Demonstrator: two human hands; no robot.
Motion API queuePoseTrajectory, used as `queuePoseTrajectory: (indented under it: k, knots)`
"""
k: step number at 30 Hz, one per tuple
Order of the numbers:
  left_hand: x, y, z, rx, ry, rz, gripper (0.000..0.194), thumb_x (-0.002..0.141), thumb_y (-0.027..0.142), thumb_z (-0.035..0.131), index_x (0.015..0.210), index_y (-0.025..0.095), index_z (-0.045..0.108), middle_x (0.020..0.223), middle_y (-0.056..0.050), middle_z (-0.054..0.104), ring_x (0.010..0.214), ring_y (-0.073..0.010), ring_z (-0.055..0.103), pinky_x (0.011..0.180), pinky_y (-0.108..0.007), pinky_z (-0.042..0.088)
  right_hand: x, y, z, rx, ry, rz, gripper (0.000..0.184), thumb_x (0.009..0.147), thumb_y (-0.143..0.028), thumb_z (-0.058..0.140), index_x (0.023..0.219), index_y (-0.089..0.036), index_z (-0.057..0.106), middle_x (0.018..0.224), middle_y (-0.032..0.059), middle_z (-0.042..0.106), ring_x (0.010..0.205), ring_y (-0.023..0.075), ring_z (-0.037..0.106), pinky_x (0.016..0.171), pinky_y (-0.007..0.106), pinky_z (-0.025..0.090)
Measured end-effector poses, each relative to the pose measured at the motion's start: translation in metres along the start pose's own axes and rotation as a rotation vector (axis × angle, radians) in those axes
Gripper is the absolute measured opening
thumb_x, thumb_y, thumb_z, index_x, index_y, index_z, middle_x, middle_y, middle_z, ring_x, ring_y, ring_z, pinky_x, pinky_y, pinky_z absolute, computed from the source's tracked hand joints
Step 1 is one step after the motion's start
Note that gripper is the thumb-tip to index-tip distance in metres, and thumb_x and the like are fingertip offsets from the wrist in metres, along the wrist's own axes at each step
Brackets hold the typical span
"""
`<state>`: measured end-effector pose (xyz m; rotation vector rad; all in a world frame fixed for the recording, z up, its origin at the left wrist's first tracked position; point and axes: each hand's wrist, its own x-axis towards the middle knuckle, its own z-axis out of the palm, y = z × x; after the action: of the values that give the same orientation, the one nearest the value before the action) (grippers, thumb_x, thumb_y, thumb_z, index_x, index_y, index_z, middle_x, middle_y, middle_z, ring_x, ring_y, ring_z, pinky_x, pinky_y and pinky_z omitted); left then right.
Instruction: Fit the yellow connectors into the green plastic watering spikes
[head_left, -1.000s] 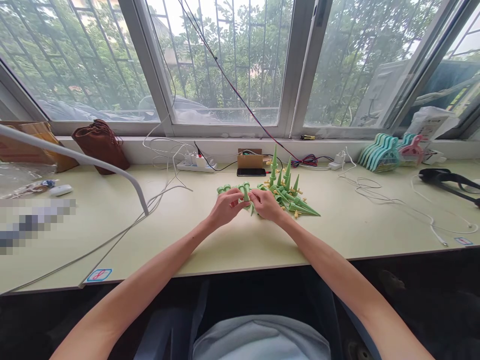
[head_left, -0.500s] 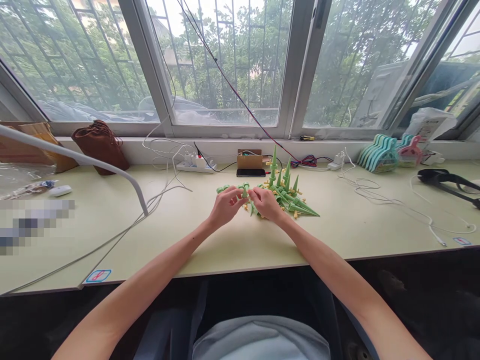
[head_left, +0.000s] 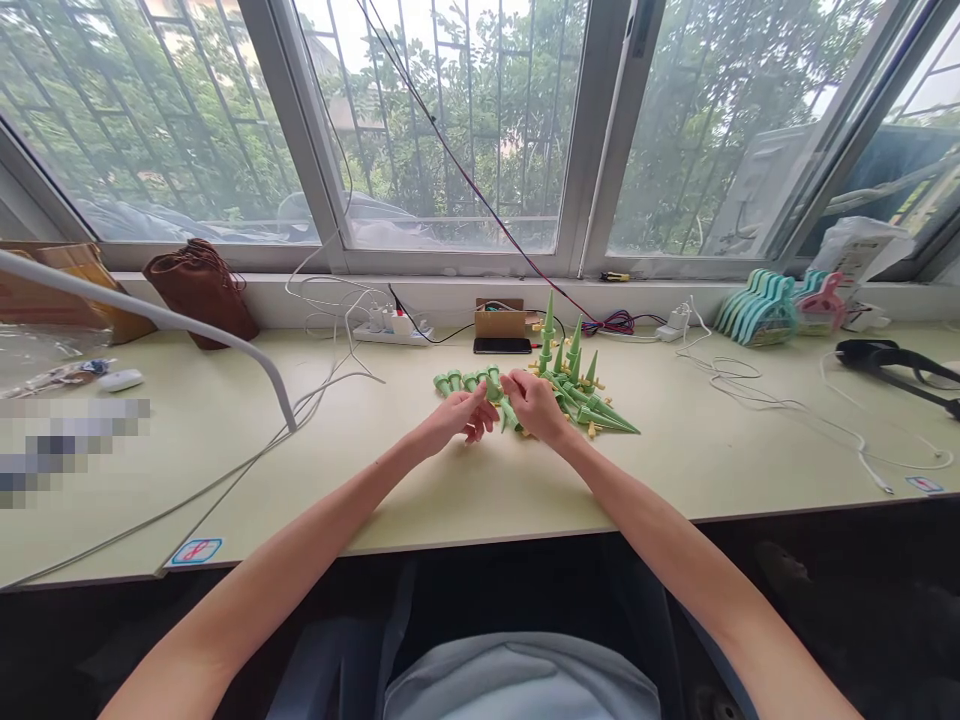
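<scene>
In the middle of the desk, a green plastic watering spike [head_left: 492,392] shows between my two hands. My left hand [head_left: 454,417] has its thumb and index finger against the spike's left side, while its other fingers hang loosely curled. Close on the right, my right hand [head_left: 532,402] is closed in a pinch beside the same spike; what lies between its fingertips is hidden. Behind my left hand several green caps [head_left: 454,380] stand in a slanting row. To the right of my right hand lies a pile of green spikes [head_left: 598,410] with small yellow valves, and several spikes stand upright behind.
Behind the spikes are a black phone [head_left: 502,346] and a small cardboard box [head_left: 500,320]. A white power strip [head_left: 394,328] and cables run along the back. Left stands a brown pouch [head_left: 201,295]; right are teal hangers [head_left: 757,305] and a black strapped object [head_left: 892,362].
My left hand has lowered slightly and its lower fingers have loosened, uncovering more of the cap row behind. My right hand has barely moved.
</scene>
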<state>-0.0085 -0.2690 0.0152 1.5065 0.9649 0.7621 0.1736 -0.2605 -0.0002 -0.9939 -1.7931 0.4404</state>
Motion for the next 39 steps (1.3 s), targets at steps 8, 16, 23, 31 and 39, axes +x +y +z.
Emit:
queuePoseTrajectory:
  k: [8,16,23,31,39]
  knots:
    - [-0.001,-0.002,-0.005,-0.068,-0.037,-0.023,0.065,0.079,0.074,0.063,0.088,0.010,0.072,0.070,-0.004,0.061,0.050,-0.0085,0.051,0.046,-0.023,0.037,-0.001,0.005,0.003,0.050,-0.052,-0.019,0.043,0.098,-0.054,0.039,0.070,-0.022,0.039,0.061,-0.0028,0.042,0.058,0.0127,0.035,0.058,0.027,0.030]
    - [-0.003,-0.004,-0.006,0.086,0.024,0.129,0.056,0.082,0.068,0.065,0.068,0.014,0.062,0.061,-0.002,0.057,0.049,-0.0080,0.049,0.047,-0.023,0.039,-0.002,0.003,0.004,0.061,-0.086,-0.001,0.039,0.099,-0.046,0.038,0.068,-0.023,0.032,0.059,-0.0035,0.037,0.057,0.0128,0.032,0.057,0.027,0.027]
    - [-0.004,-0.004,-0.003,0.217,0.149,0.287,0.047,0.078,0.060,0.072,0.068,0.016,0.060,0.056,0.002,0.054,0.046,-0.0077,0.047,0.045,-0.022,0.038,-0.002,0.001,0.003,0.049,-0.106,0.024,0.040,0.099,-0.045,0.038,0.066,-0.023,0.031,0.058,-0.0035,0.034,0.056,0.0131,0.030,0.056,0.028,0.025]
    - [-0.001,-0.009,0.000,0.368,0.321,0.408,0.037,0.075,0.054,0.076,0.074,0.019,0.068,0.068,-0.001,0.058,0.052,-0.0105,0.050,0.049,-0.025,0.042,-0.002,0.000,0.003,0.054,-0.104,0.038,0.042,0.099,-0.046,0.037,0.064,-0.022,0.034,0.058,-0.0025,0.037,0.056,0.0130,0.033,0.056,0.028,0.027]
    - [-0.003,-0.010,-0.003,0.600,0.379,0.616,0.033,0.082,0.052,0.071,0.096,0.023,0.077,0.082,-0.005,0.062,0.059,-0.0116,0.051,0.062,-0.028,0.047,-0.003,-0.006,-0.001,0.095,-0.130,0.096,0.045,0.096,-0.044,0.039,0.058,-0.022,0.032,0.049,-0.0028,0.036,0.051,0.0123,0.034,0.054,0.028,0.028]
